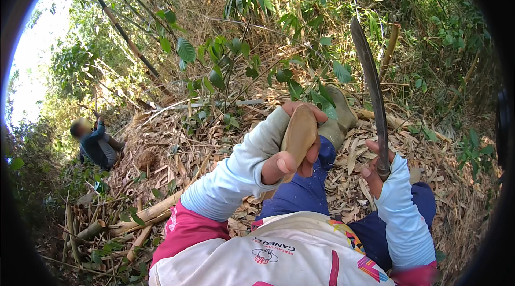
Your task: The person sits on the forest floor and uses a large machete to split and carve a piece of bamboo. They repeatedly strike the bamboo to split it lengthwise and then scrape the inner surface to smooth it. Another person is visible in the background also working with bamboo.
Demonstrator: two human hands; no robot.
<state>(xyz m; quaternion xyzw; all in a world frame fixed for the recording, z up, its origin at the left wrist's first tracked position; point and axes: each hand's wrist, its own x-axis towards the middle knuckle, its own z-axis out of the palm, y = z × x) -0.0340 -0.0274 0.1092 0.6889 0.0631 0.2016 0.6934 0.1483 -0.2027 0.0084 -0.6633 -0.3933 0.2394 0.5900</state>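
A smooth, tan, flat wooden-looking piece with a rounded end is gripped in my left hand, held in front of my chest. Its lower part runs down behind the fingers, and I cannot tell its exact kind. Off to the right, my right hand is closed around the base of a machete. The dark, slightly curved blade points up and away from me, and the handle is hidden in the fist. Light blue sleeves cover both forearms and part of the left hand.
Dry bamboo leaves cover the slope around my blue-trousered legs and an olive boot. Cut bamboo poles lie at left. Leafy stems and dense bamboo rise ahead. Another person crouches farther off at left.
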